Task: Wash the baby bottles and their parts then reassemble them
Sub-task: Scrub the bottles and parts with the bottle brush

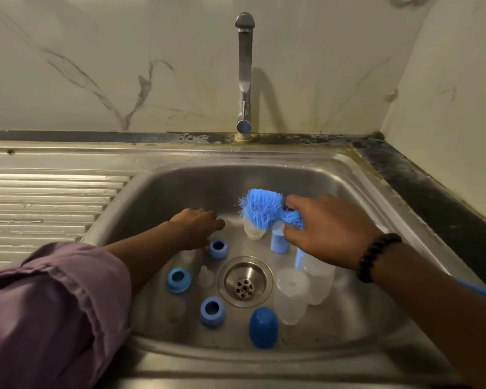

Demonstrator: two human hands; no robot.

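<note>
A stainless steel sink [348,175] fills most of the view, with a ribbed drainboard [45,197] to its left and a chrome tap [244,74] standing behind it against a marbled wall [96,66]. The drain [245,281] sits in the middle of the basin floor.

The left arm, in a rolled purple sleeve [48,313], reaches into the basin; the left hand [198,224] hangs palm down with fingers loosely bent over the floor of the sink, and nothing shows in its grasp. The right hand [327,230], with a black bead bracelet [376,256] at the wrist, grips a blue bottle brush [261,210] by the bristles near its neck. The brush head points left and away; its long axis runs back toward the lower right, where the blue handle shows again beyond the forearm.

Clear bottles [319,276] stand upright right of the drain, with a frosted cap [292,296] before them and a dark blue cap [263,327] nearer still. Three blue collar rings [178,279] lie open side up left of the drain, with clear teats [205,276] among them. Beneath the brush stand a small clear cup [254,233] and a pale blue piece [279,242].
</note>
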